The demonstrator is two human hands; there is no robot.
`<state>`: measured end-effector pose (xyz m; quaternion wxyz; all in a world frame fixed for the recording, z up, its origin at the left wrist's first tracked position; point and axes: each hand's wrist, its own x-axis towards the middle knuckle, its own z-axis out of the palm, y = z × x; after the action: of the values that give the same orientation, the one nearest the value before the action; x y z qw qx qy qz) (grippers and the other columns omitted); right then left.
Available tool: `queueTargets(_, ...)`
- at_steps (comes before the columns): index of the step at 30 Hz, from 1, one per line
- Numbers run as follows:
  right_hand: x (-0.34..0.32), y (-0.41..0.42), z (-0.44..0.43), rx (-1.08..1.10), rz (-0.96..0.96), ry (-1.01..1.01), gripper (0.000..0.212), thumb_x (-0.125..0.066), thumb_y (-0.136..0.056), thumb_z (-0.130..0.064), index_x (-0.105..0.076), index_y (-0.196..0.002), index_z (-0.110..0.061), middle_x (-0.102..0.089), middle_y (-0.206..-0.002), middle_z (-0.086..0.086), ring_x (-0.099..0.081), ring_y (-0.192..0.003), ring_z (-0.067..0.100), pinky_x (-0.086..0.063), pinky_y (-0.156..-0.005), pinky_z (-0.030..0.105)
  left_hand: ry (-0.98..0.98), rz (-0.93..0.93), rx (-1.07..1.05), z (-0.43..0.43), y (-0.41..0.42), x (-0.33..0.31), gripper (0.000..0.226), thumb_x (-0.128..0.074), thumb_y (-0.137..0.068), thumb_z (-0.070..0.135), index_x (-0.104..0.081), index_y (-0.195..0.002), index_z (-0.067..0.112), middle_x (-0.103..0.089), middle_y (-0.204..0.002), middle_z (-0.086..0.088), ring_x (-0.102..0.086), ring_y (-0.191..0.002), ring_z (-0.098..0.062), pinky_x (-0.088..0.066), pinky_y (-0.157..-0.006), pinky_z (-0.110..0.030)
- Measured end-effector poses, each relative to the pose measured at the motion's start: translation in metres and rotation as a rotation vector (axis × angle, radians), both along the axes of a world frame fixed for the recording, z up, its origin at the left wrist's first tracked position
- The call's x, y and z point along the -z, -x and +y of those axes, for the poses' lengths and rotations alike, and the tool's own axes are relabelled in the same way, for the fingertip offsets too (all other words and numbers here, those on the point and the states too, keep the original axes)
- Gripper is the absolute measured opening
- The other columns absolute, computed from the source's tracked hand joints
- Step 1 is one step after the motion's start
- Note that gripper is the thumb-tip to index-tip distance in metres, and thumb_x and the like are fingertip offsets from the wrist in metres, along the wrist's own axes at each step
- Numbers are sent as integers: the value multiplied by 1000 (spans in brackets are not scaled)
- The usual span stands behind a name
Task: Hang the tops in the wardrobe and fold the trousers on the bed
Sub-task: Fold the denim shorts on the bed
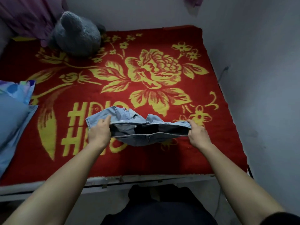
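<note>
A pair of light blue denim trousers (129, 116) is held by the waistband above the near half of the bed, its dark inside showing and the rest bunched on the red blanket (162, 159). My left hand (99, 133) grips the waistband's left end. At the right end my right hand (197, 133) grips it the same way. The band is stretched flat between the two hands.
The red blanket with yellow flowers covers the whole bed. A grey plush toy (76, 34) sits at the far left corner under purple cloth (29, 15). Blue pillows (13, 114) lie along the left edge. A grey wall (263, 78) runs along the right side.
</note>
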<state>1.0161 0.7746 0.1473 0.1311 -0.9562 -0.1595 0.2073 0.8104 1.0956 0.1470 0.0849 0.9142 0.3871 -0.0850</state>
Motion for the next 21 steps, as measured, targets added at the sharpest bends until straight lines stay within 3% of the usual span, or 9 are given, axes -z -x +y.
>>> queueTargets(2,4,-1,6,245,270,-109,58,-35,-87,2,-51,-133,-29,-65,-113,24,-72,-80,37,-58,-59,36,54,197,87,-4,3,8,49,-43,-89,8,-46,-132,31,-57,-121,-13,-63,-96,-39,-51,-73,-38)
queueTargets(4,13,3,8,501,535,-312,54,-29,-90,8,-58,-125,-20,-60,-121,24,-72,-80,38,-58,-49,37,263,240,-68,-10,7,21,38,-41,-87,5,-56,-114,26,-65,-105,-17,-69,-81,-37,-54,-61,-36)
queueTargets(6,26,9,6,602,656,-392,47,-30,-93,11,-63,-119,-8,-59,-125,23,-67,-96,41,-60,-64,44,658,102,-409,-22,12,37,35,-36,-87,-2,-60,-105,16,-68,-82,-21,-67,-55,-33,-54,-47,-35)
queueTargets(8,38,16,0,658,729,-396,39,-37,-89,11,-66,-113,1,-62,-109,20,-63,-87,36,-58,-70,44,981,-46,-671,-33,19,49,38,-34,-89,-5,-62,-112,5,-63,-69,-19,-58,-48,-25,-50,-52,-33)
queueTargets(11,44,25,-12,771,841,-413,16,-47,-84,-6,-61,-93,-7,-63,-95,9,-59,-74,25,-51,-62,31,1164,-89,-820,-34,30,56,38,-45,-79,0,-65,-112,5,-63,-80,-14,-56,-64,-26,-51,-62,-35)
queueTargets(15,63,25,-24,855,756,-395,25,-70,-87,-14,-68,-105,2,-70,-88,11,-63,-71,24,-50,-60,28,1411,-117,-977,-25,29,64,45,-50,-93,41,-67,-108,2,-73,-94,-15,-66,-81,-31,-57,-71,-42)
queueTargets(16,65,25,-23,912,760,-424,25,-71,-86,-6,-66,-107,6,-69,-85,14,-63,-68,25,-51,-54,28,1390,-140,-1013,-25,26,66,43,-52,-97,40,-66,-113,3,-72,-103,-15,-67,-87,-31,-58,-69,-42)
queueTargets(19,61,15,-6,1074,965,-575,14,-56,-91,6,-60,-105,6,-65,-86,22,-66,-66,32,-56,-44,34,1372,-309,-1227,-21,4,65,23,-46,-98,2,-54,-118,-6,-60,-106,-24,-59,-83,-33,-56,-44,-40)
queueTargets(21,48,-3,15,1064,1074,-661,14,-45,-95,2,-59,-98,1,-66,-86,21,-66,-70,32,-60,-61,38,1457,-416,-1333,-10,-24,51,12,-40,-98,-3,-51,-98,-7,-53,-96,-23,-54,-77,-33,-53,-40,-39)
